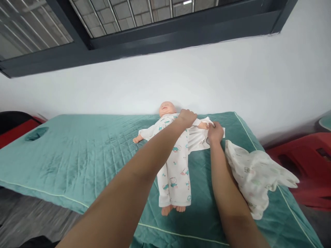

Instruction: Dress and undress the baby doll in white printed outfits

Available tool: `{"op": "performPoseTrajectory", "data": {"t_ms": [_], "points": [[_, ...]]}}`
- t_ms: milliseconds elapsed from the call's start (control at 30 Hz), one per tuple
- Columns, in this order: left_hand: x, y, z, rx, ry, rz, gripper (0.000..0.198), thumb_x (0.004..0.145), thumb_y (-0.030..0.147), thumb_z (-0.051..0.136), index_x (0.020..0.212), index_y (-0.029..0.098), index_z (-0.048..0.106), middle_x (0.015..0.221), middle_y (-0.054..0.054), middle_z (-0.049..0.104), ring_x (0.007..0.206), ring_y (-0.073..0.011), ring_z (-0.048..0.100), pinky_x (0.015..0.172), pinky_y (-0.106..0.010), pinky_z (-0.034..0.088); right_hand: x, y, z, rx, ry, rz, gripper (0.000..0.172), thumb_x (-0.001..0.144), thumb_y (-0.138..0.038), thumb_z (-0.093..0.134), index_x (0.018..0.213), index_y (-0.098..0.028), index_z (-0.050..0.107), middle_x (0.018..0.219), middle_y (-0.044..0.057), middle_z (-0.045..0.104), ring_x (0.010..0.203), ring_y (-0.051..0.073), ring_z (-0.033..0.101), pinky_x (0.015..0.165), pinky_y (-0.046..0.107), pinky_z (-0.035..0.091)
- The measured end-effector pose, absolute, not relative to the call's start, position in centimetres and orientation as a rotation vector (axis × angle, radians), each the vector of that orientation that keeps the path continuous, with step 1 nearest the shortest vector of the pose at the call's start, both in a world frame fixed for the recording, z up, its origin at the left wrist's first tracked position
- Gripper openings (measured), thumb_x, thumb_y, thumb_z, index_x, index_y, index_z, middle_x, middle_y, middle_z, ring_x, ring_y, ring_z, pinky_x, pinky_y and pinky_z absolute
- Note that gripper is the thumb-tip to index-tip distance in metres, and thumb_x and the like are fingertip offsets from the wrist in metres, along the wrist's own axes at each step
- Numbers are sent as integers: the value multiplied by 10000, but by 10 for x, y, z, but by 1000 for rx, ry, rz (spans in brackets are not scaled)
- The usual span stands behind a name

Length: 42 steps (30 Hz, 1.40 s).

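**Baby doll on the massage table – bottom half dressed, one side of the top lying open**

Only the head camera to go on, so here's what it shows.

Baby doll (181, 155) is flat on its back on the teal quilted table (77, 155), head towards the white wall, bare feet towards the camera.

Done, as far as I can judge:
- printed trousers (173, 182) are fully on, both legs down to the ankles
- the arm on the picture's left is through its sleeve, with the little hand poking out

Not done:
- the printed top (198, 139) is spread open and flat on the table on the picture's right
- the doll's other arm lies on that open flap, and I can't tell if it's in a sleeve

Hands: left hand (186, 117) is curled over the doll's shoulder by the neck. I honestly can't tell if it's grabbing fabric or just pressing. Right hand (215, 132) is closed, pinching the edge of the open top right next to the doll's wrist.

A second crumpled printed garment (254, 179) sits just beside the right forearm, near the table's edge.

I'd call it roughly two-thirds along.
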<state>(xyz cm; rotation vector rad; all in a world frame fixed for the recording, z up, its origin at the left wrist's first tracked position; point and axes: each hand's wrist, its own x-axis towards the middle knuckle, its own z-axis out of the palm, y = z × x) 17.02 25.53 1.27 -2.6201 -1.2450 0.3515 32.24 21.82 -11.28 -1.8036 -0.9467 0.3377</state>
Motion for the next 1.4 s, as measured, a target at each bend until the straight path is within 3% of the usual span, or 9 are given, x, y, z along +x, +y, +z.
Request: {"op": "performPoseTrajectory", "data": {"t_ms": [233,433,567,700,800,967,1100,1267,1400], "points": [[171,252,12,-2681,-1274,254,432,882,133,541,1314,149,552,1252,-161,659,1176,-297,607,921,-398,479,326,235,-123,-1399,-772,441,330,681,-260,587,969,-134,690,921,103,743,846,234,685,800,391,562],[188,238,-10,-2736,-1378,204,461,886,201,596,1339,138,544,1314,-180,627,1211,-305,598,971,-433,489,330,230,-117,-1218,-595,329,440,658,-185,466,1066,-164,627,1111,120,692,1035,238,681,1007,496,513],[179,214,-8,-2782,-1382,65,365,941,268,540,1283,149,583,1359,-161,598,1249,-286,566,1007,-424,477,322,218,-108,-1241,-713,138,518,663,-142,373,1115,-148,627,1174,131,664,1172,241,626,1097,492,449],[119,189,1,-2737,-1504,-567,288,975,300,502,1211,191,626,1314,-100,646,1260,-248,562,1072,-394,445,286,206,-97,-1259,-938,220,424,756,-161,392,1081,-161,663,1139,107,702,1116,224,654,1055,441,490],[59,182,-14,-2495,-1908,-1225,301,977,316,491,1216,192,627,1315,-87,660,1264,-232,571,1113,-380,430,251,196,-87,-1243,-1150,468,333,881,-315,490,1113,-158,670,1188,124,701,1145,236,641,1081,435,469],[12,181,-59,-2308,-2277,-1971,362,960,409,517,1202,173,643,1284,-92,689,1218,-223,621,1093,-371,464,218,182,-75,-1183,-1364,818,494,920,-527,570,1319,-238,609,1450,82,579,1367,240,503,1206,432,344],[13,187,-67,-2575,-2117,-1859,460,930,437,576,1344,236,589,1486,-63,559,1405,-224,477,1225,-390,326,221,182,-75,-1207,-1435,919,652,861,-616,646,1407,-274,548,1571,61,454,1473,255,378,1266,449,247],[12,196,-63,-2828,-2188,-1459,782,853,582,652,1527,274,404,1702,-40,198,1591,-280,98,1302,-466,116,227,187,-75,-1213,-1651,902,833,787,-667,711,1489,-295,460,1646,55,325,1537,293,250,1290,496,163],[10,205,-68,-2919,-2130,-1391,805,851,604,643,1547,303,375,1701,-19,203,1597,-294,18,1297,-512,81,227,189,-74,-1240,-1728,898,933,758,-651,747,1539,-291,386,1669,65,273,1555,331,184,1285,540,131]]}}
